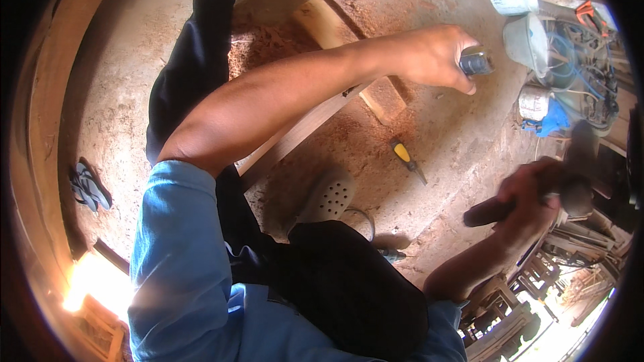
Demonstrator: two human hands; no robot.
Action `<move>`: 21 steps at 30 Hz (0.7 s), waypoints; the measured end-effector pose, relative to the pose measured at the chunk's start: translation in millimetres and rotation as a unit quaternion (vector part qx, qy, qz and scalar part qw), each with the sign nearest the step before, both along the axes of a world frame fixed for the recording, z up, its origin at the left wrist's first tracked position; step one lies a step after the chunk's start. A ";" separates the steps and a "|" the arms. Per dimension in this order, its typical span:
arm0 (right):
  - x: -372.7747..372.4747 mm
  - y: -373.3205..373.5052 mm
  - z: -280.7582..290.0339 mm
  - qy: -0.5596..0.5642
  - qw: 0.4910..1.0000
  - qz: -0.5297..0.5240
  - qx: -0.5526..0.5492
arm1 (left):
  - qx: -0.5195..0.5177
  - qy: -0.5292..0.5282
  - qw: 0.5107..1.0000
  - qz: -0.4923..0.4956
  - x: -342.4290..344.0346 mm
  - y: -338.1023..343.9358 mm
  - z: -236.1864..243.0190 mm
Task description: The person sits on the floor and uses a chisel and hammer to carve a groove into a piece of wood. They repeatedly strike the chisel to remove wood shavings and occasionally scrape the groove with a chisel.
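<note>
My left hand (439, 60) reaches out across the timber, its fingers closed around a dark, round-ended handle (476, 62). The far part of that tool is hidden, so its kind cannot be told. On the right, my right hand (526, 191) grips a dark mallet (580, 161), smeared by motion, with its handle end pointing left. Beneath my left forearm a long wooden beam (305, 134) runs at a slant. It meets a shorter wood block (384, 100) on the floor. A yellow-and-black-handled tool (402, 153) with a narrow blade lies between my hands.
Wood shavings (265, 50) cover the floor around another timber piece (322, 21). Whitish buckets (526, 43) and tangled cables (580, 74) stand at the far right. A perforated grey clog (330, 198) is near my knee. Slippers (88, 188) lie left; wood scraps (510, 328) lie lower right.
</note>
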State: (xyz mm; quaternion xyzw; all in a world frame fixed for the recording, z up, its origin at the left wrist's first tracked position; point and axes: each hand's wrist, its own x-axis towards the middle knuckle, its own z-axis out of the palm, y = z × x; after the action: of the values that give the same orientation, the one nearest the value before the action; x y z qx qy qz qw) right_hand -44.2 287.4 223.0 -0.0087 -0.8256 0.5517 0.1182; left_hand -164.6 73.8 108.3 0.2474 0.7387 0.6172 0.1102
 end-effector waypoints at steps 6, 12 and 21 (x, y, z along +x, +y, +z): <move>-23.6 -1.0 49.6 0.112 0.993 0.025 -0.030 | -0.021 -0.004 0.999 -0.050 -5.7 2.4 -2.7; -49.0 -49.8 -1.9 0.089 0.957 0.146 0.236 | 0.030 0.005 0.999 -0.037 -1.7 -1.2 -7.1; -37.8 9.6 21.9 0.055 0.993 0.040 0.099 | 0.021 -0.027 0.999 -0.020 6.4 -6.7 -11.5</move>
State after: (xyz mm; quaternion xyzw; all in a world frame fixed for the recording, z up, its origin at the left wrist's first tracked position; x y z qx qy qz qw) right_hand -82.1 297.0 244.8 0.0663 -0.8680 0.4714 0.1411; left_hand -158.3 67.1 96.8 0.2475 0.7175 0.6366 0.1369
